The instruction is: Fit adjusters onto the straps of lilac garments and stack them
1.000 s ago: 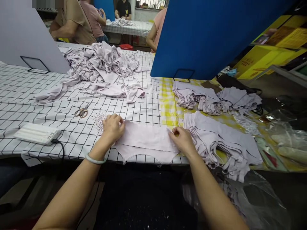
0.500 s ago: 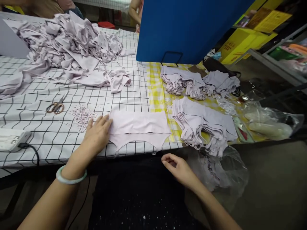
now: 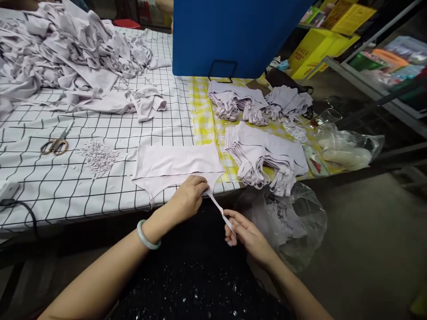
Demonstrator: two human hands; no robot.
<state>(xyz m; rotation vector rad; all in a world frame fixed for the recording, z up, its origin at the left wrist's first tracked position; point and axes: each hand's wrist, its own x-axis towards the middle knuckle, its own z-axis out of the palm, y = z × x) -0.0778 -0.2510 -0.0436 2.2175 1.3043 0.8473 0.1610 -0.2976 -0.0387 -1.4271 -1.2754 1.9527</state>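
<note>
A pale lilac camisole-style garment (image 3: 173, 161) lies flat at the table's front edge, its straps toward me. My left hand (image 3: 190, 195), with a jade-coloured bangle on the wrist, pinches the base of the right strap. From there the thin strap (image 3: 216, 202) stretches down past the table edge to my right hand (image 3: 242, 231), whose fingers are closed on its other end. Left of the garment sits a heap of small fabric snippets (image 3: 99, 158). Beyond that lie scissors (image 3: 56, 144) with copper-coloured handles.
A large tangled pile of lilac fabric (image 3: 83, 49) covers the back left. Stacked garments (image 3: 267, 149) lie on a yellow checked cloth (image 3: 202, 115) at right. A blue panel (image 3: 230, 35) stands behind. A clear plastic bag (image 3: 303, 226) hangs below the table edge.
My left hand has moved right, from the garment's left side to its right strap. My right hand has closed on the strap, now drawn taut. The view has shifted right.
</note>
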